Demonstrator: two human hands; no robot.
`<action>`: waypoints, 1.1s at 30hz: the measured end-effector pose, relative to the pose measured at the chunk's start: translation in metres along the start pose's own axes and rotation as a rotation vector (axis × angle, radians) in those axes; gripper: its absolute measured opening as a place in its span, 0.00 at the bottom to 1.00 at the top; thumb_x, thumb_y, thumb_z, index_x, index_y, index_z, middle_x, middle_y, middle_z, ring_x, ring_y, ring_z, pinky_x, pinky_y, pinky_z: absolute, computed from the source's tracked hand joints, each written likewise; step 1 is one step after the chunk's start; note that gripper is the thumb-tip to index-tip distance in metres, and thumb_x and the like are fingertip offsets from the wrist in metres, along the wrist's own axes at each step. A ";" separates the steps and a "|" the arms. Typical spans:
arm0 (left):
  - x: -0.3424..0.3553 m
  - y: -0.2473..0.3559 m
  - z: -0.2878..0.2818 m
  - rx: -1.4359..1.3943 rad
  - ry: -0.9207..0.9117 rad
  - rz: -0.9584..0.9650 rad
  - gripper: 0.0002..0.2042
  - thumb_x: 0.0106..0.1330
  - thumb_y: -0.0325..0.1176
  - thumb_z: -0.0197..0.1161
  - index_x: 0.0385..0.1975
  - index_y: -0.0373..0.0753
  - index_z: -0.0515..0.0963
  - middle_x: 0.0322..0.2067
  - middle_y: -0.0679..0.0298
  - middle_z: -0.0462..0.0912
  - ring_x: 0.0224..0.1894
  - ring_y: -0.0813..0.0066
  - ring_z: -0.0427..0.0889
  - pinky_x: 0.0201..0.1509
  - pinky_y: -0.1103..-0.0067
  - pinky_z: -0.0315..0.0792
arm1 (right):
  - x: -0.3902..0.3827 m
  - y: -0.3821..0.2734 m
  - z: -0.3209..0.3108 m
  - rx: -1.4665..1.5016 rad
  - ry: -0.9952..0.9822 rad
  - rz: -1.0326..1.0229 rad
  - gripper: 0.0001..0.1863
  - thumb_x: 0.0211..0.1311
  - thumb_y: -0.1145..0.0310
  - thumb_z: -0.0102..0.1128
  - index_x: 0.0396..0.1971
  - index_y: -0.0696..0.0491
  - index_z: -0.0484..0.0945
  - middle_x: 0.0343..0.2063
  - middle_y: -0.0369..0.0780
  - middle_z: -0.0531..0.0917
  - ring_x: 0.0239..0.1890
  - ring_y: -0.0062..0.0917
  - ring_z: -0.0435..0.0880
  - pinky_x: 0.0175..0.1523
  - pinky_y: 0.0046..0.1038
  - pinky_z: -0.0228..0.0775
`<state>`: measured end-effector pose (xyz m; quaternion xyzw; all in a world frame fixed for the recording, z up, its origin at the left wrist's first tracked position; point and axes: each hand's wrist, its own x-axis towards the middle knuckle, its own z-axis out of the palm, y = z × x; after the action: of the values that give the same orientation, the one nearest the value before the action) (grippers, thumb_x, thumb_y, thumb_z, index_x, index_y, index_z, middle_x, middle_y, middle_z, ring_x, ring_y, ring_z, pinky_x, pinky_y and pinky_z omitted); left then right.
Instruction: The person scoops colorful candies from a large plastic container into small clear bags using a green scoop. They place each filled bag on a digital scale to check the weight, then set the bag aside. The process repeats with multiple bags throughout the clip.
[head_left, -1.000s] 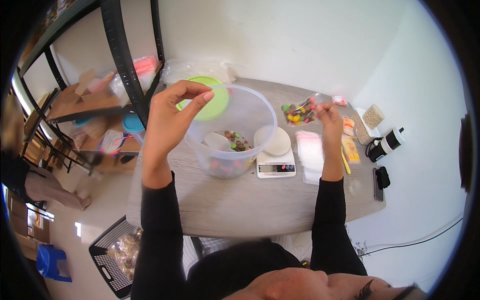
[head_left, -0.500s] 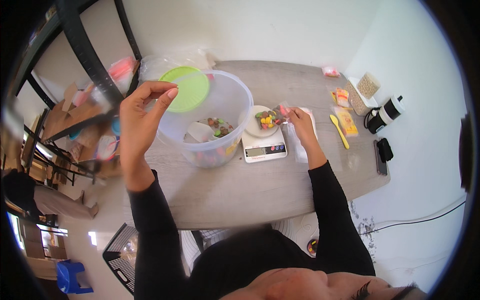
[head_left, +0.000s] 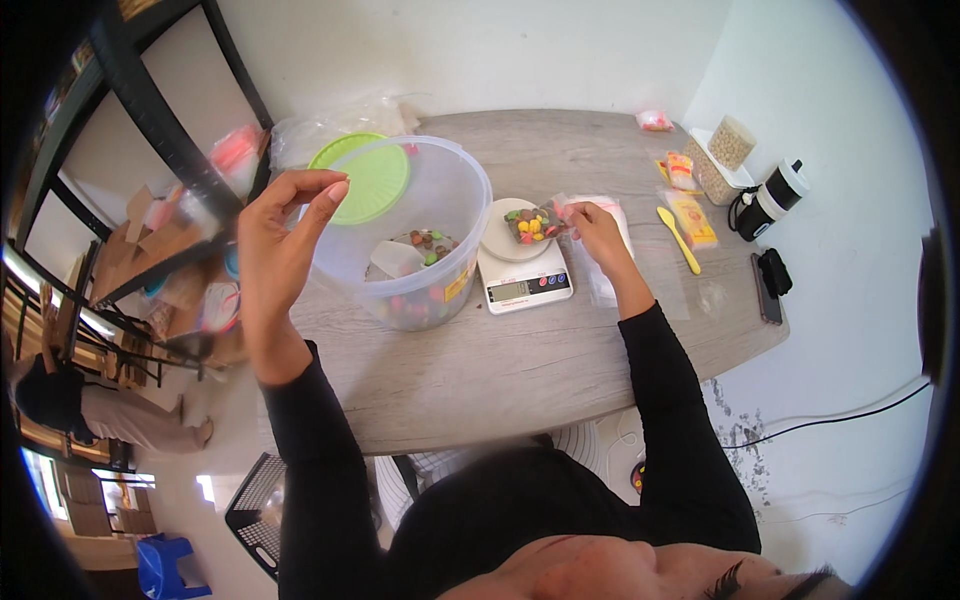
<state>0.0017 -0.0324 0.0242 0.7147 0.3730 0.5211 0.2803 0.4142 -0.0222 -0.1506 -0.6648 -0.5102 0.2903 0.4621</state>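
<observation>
My left hand (head_left: pixel 285 245) is raised at the left side of a clear bucket (head_left: pixel 430 305), its thumb and index tip pinched together; anything between them is too small to make out. Inside the bucket lie mixed candies (head_left: pixel 430 243) and a white scoop (head_left: pixel 393 260). My right hand (head_left: pixel 600 240) pinches the top of a small clear bag of colourful candies (head_left: pixel 530 225), which is on or just over the round plate of a white digital scale (head_left: pixel 525 290). Flat clear bags (head_left: pixel 615 285) lie under and beside my right hand. A green lid (head_left: pixel 365 175) is behind the bucket.
Yellow spoon (head_left: pixel 680 240), yellow packets (head_left: pixel 692 215), two tubs (head_left: pixel 732 142), a black-and-white bottle (head_left: pixel 770 200) and a phone (head_left: pixel 768 295) line the right. Metal shelving (head_left: pixel 160 110) stands left; a person (head_left: pixel 95 410), a blue stool (head_left: pixel 165 560) and a crate (head_left: pixel 250 515) are beyond the table.
My right hand has brought the candy bag down and leftward onto or just over the scale. My left hand has shifted left and stays pinched. The view has also shifted.
</observation>
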 end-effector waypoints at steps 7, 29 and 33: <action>-0.001 0.008 0.009 -0.003 -0.008 0.077 0.09 0.67 0.29 0.71 0.40 0.30 0.85 0.38 0.62 0.88 0.44 0.76 0.84 0.53 0.79 0.74 | -0.009 -0.062 -0.013 0.098 -0.010 -0.231 0.12 0.72 0.68 0.62 0.46 0.62 0.82 0.38 0.38 0.88 0.39 0.17 0.84 0.46 0.23 0.75; 0.006 0.024 0.019 -0.186 -0.156 0.135 0.32 0.55 0.26 0.79 0.61 0.30 0.75 0.54 0.60 0.83 0.60 0.71 0.79 0.67 0.74 0.70 | -0.066 -0.167 0.016 0.254 0.108 -0.362 0.08 0.73 0.69 0.59 0.46 0.55 0.81 0.43 0.36 0.82 0.42 0.22 0.80 0.52 0.27 0.73; 0.007 0.021 0.010 -0.195 -0.100 0.173 0.31 0.56 0.24 0.77 0.61 0.30 0.75 0.56 0.59 0.83 0.61 0.71 0.79 0.67 0.74 0.70 | -0.089 -0.106 0.039 -0.303 -0.226 -0.609 0.09 0.61 0.77 0.65 0.41 0.51 0.84 0.43 0.39 0.78 0.48 0.29 0.76 0.55 0.31 0.68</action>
<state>0.0177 -0.0391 0.0414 0.7387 0.2432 0.5406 0.3207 0.3101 -0.0888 -0.0776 -0.5070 -0.7700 0.1321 0.3641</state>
